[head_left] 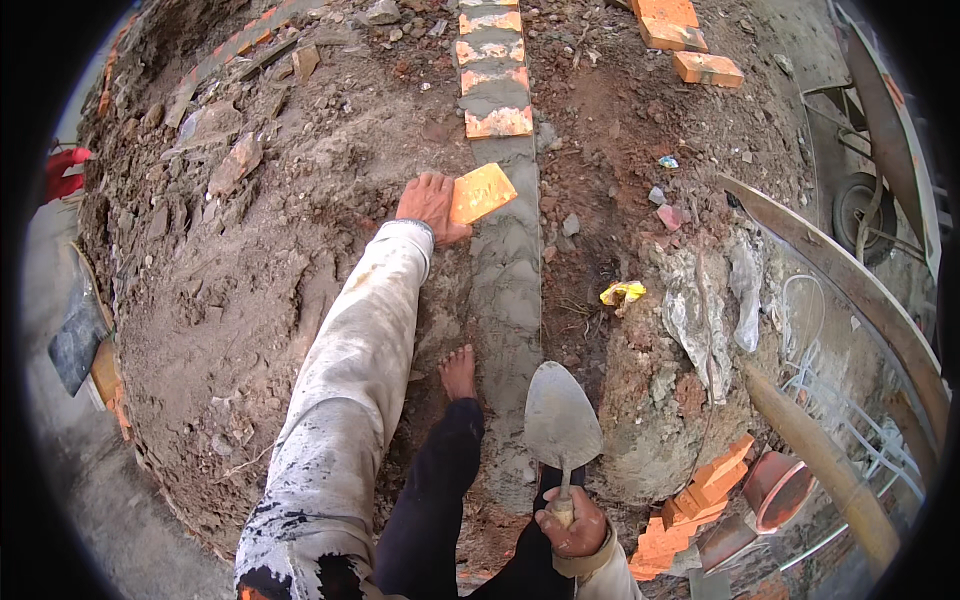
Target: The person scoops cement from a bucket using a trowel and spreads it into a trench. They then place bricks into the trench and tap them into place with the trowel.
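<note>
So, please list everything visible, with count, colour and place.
Held brick: one, orange, upper centre
Trowel: one, grey, lower centre
Mortar: one strip, grey, centre
Laid bricks: at least four, orange, top centre
Unlaid bricks: many, orange, upper and lower right
Bucket: one, reddish, lower right
Pole: one, tan, lower right
Curved item: one, brownish, right
Wheelbarrow: one, greyish, far right
Wrapper: one, yellow, right of mortar
Plastic: some, whitish, right
Soil: expanse, brown, around mortar
Unclear item: one, red, left edge
Sleeves: two, pale, bottom
Trousers: one pair, dark, bottom
Foot: one, bare, centre
Left grip: one, bare, on held brick
Right grip: one, bare, on trowel
</note>
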Demonstrator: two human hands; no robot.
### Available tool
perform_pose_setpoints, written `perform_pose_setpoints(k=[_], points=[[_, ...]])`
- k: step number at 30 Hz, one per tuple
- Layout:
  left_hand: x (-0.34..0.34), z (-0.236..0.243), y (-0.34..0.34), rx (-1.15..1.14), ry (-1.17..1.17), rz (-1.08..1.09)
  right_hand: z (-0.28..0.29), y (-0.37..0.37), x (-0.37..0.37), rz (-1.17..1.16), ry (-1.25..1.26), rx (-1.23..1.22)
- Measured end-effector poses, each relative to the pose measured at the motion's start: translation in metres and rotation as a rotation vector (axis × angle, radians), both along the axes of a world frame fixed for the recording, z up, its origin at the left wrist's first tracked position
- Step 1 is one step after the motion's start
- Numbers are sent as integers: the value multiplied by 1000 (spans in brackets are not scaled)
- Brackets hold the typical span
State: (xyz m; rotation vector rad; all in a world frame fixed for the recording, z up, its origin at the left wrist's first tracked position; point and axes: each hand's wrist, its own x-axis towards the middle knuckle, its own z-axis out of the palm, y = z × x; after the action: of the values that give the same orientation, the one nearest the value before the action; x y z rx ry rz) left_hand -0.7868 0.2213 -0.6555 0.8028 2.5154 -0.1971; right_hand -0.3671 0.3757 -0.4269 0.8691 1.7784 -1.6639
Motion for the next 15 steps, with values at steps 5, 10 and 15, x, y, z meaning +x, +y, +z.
perform_pose_setpoints(k=[5,10,15], points=[[-45,-107,27,126,101,-18,-63,11,-25,123,255,-11],[-80,-184,35,181,98,-72,-67,22,-77,-349,-277,-392],[-85,-209,39,266,112,-73,-107,6,-34,-160,-138,-77]])
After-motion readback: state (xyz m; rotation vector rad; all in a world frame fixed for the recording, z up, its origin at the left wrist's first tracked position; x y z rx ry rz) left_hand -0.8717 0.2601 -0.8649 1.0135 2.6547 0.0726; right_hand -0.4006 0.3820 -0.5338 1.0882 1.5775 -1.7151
